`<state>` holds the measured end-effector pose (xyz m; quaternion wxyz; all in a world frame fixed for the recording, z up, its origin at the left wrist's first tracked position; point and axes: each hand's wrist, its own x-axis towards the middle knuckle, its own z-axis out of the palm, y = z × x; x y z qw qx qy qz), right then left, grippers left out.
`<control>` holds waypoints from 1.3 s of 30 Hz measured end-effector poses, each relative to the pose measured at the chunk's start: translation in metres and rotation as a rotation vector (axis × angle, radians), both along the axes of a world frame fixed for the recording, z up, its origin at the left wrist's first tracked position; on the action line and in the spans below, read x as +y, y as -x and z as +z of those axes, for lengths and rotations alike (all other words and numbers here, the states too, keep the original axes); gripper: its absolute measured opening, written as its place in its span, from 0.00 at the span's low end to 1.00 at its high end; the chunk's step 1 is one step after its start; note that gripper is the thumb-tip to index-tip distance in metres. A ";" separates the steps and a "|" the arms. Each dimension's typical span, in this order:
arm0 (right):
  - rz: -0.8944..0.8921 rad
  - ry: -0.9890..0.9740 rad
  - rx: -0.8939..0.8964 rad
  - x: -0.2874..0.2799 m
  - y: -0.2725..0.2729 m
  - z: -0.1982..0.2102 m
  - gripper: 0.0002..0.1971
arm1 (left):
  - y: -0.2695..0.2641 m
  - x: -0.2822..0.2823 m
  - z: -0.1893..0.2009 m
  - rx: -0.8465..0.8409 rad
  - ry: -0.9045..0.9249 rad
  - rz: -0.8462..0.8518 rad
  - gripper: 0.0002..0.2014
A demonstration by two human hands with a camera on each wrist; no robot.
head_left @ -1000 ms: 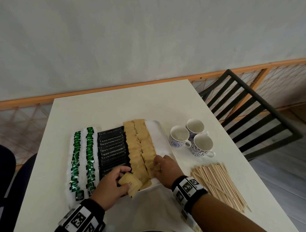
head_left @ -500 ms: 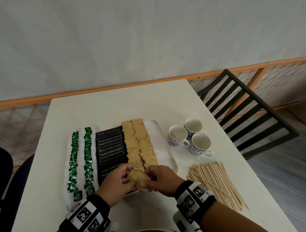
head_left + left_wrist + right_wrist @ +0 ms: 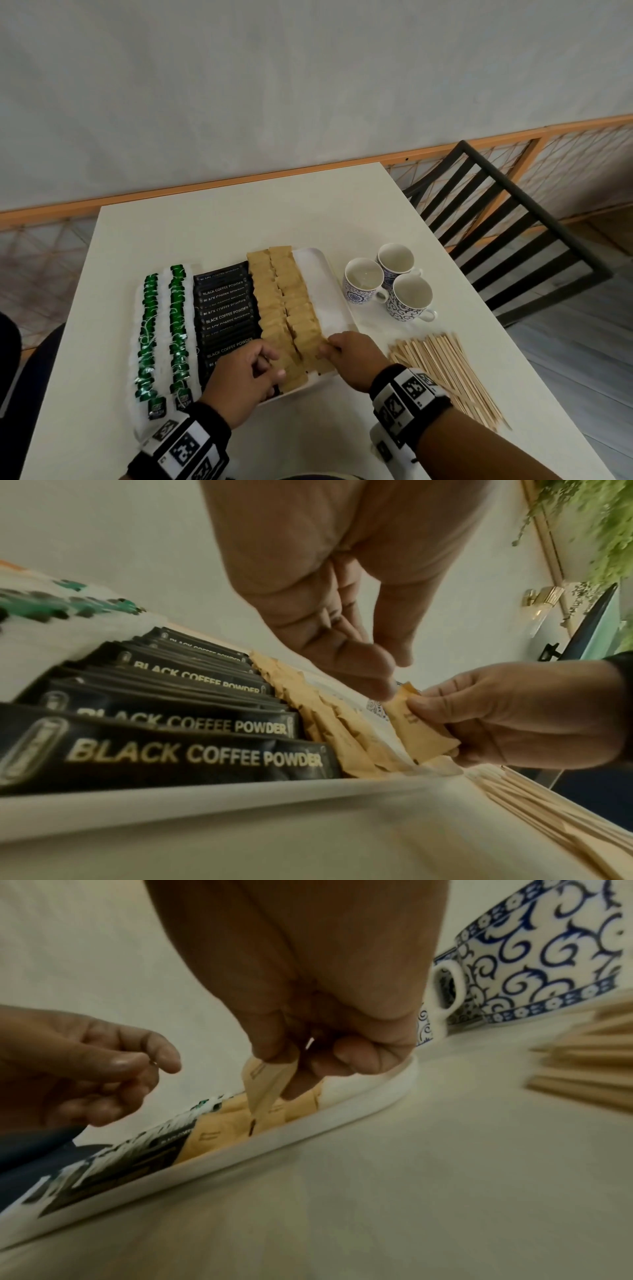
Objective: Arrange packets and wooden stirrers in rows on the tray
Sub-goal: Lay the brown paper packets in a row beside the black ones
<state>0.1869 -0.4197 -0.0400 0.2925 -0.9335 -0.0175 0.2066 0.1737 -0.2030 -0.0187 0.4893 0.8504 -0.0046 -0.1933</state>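
Observation:
A white tray (image 3: 320,274) holds two rows of green packets (image 3: 164,329), a row of black coffee packets (image 3: 226,308) and two rows of brown packets (image 3: 284,301). My right hand (image 3: 329,349) pinches a brown packet (image 3: 418,731) at the near end of the right brown row, tilted up on its edge (image 3: 267,1085). My left hand (image 3: 267,363) hovers just left of it over the near brown packets, fingers loosely curled and holding nothing (image 3: 150,1064). Wooden stirrers (image 3: 445,370) lie in a loose pile on the table right of the tray.
Three blue-patterned cups (image 3: 387,287) stand right of the tray, beyond the stirrers. A black slatted chair (image 3: 507,240) is at the table's right edge. The tray has a bare white strip (image 3: 325,308) along its right side.
My left hand held a brown packet, my right hand took it, and now the right hand sets it at the near end of the right brown row. The left hand is empty.

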 end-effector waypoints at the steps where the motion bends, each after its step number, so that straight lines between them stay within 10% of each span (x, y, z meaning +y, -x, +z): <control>1: -0.007 0.023 -0.004 0.001 0.000 -0.003 0.20 | 0.001 0.001 0.000 -0.002 -0.012 -0.006 0.07; 23: -0.091 -0.073 0.025 -0.022 0.002 0.033 0.17 | 0.012 0.026 -0.002 -0.002 -0.078 0.006 0.08; 29: 0.057 0.244 0.019 -0.090 0.048 0.060 0.09 | 0.020 0.028 -0.009 0.054 -0.097 -0.007 0.05; 39: -0.083 0.311 0.104 -0.068 0.151 0.011 0.28 | 0.031 -0.027 -0.024 -0.030 -0.112 -0.407 0.03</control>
